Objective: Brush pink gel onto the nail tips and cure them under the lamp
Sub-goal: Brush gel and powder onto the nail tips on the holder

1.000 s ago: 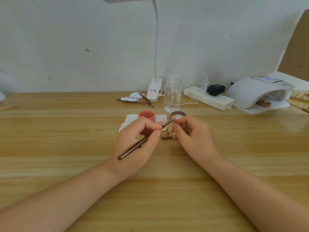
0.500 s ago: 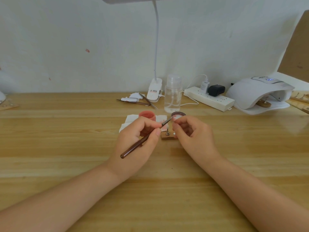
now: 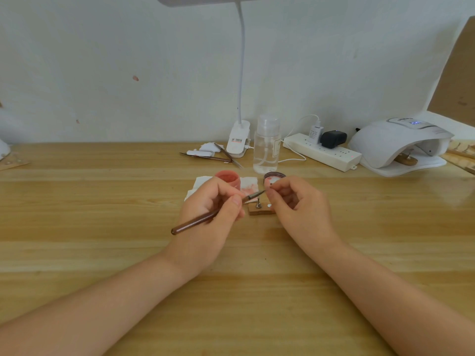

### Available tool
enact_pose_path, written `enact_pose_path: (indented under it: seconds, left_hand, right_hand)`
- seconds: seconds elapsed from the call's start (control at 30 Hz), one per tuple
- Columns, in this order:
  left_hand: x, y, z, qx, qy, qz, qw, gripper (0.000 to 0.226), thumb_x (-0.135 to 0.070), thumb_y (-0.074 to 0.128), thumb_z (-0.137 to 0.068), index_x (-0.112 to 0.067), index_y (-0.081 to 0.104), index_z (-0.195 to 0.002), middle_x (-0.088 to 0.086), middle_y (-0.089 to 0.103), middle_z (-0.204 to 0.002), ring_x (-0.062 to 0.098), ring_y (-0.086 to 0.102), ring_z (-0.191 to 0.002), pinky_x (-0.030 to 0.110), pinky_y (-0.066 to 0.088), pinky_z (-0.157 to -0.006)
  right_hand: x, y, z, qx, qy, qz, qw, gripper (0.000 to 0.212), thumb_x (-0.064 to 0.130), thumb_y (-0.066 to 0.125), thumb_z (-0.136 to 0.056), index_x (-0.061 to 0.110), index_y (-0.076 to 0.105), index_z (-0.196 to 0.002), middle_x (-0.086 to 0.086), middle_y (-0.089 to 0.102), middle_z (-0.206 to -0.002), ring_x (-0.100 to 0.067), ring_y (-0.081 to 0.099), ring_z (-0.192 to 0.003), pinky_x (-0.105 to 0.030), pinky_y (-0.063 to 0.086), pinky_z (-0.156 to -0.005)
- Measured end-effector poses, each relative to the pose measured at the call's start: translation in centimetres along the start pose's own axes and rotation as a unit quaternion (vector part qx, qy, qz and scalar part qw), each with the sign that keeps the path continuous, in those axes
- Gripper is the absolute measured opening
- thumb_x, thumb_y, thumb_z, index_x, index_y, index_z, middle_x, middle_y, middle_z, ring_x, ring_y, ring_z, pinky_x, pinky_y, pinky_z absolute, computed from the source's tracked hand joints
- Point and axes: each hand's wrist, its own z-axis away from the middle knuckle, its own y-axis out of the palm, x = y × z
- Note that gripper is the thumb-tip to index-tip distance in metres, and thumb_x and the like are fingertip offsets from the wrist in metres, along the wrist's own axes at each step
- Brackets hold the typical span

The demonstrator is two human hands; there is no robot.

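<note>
The nail tip [image 3: 269, 186], barely visible, is pinched in the right hand [image 3: 295, 201] to steady it for painting; the left hand [image 3: 213, 206] grips the brush [image 3: 205, 219] pen-fashion, bristles meeting it; the gel pot [image 3: 228, 178] sits just behind, toward the counter's [image 3: 102, 201] far edge.

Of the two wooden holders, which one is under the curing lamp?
The holder at far right, inside the white lamp; the other holder lies between the hands.

Jar [image 3: 228, 179] left of lid [image 3: 274, 176]

Left hand [image 3: 205, 214] grips brush [image 3: 213, 214]; right hand [image 3: 295, 201] pinches something small (too tiny to identify) at bristles.
</note>
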Motion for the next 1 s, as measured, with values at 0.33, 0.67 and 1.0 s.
enact_pose_path:
  seconds: [0.33, 0.67, 1.0]
  left_hand:
    - [-0.11, 0.32, -0.01, 0.003, -0.018, -0.002, 1.000, 0.014, -0.018, 0.058, -0.085, -0.030, 0.066, -0.086, -0.004, 0.071, -0.092, 0.012, 0.063, -0.107, 0.033, 0.051, -0.089]
    - [-0.19, 0.24, -0.13, -0.009, -0.003, -0.013, 1.000, 0.011, -0.030, 0.059, -0.085, -0.037, 0.067, -0.090, -0.007, 0.068, -0.106, 0.018, 0.062, -0.111, 0.039, 0.049, -0.094]
    - [-0.31, -0.08, 0.00, -0.009, 0.035, -0.057, 0.998, 0.010, -0.031, 0.054, -0.082, -0.033, 0.063, -0.085, -0.013, 0.069, -0.084, 0.003, 0.064, -0.091, 0.017, 0.048, -0.081]
  right_hand:
    - [0.20, -0.05, 0.01, -0.001, -0.004, 0.007, 1.000, 0.026, 0.008, 0.068, -0.084, 0.032, 0.061, -0.077, 0.012, 0.062, -0.068, -0.005, 0.058, -0.065, -0.012, 0.046, -0.059]
    - [0.12, -0.06, 0.03, -0.004, 0.000, 0.022, 1.000, 0.017, 0.011, 0.069, -0.084, 0.026, 0.063, -0.079, 0.011, 0.062, -0.069, -0.004, 0.057, -0.066, -0.011, 0.045, -0.059]
    - [0.15, -0.13, 0.07, -0.005, 0.002, 0.023, 1.000, 0.022, 0.010, 0.069, -0.084, 0.030, 0.061, -0.077, 0.011, 0.062, -0.068, -0.004, 0.057, -0.066, -0.011, 0.045, -0.059]
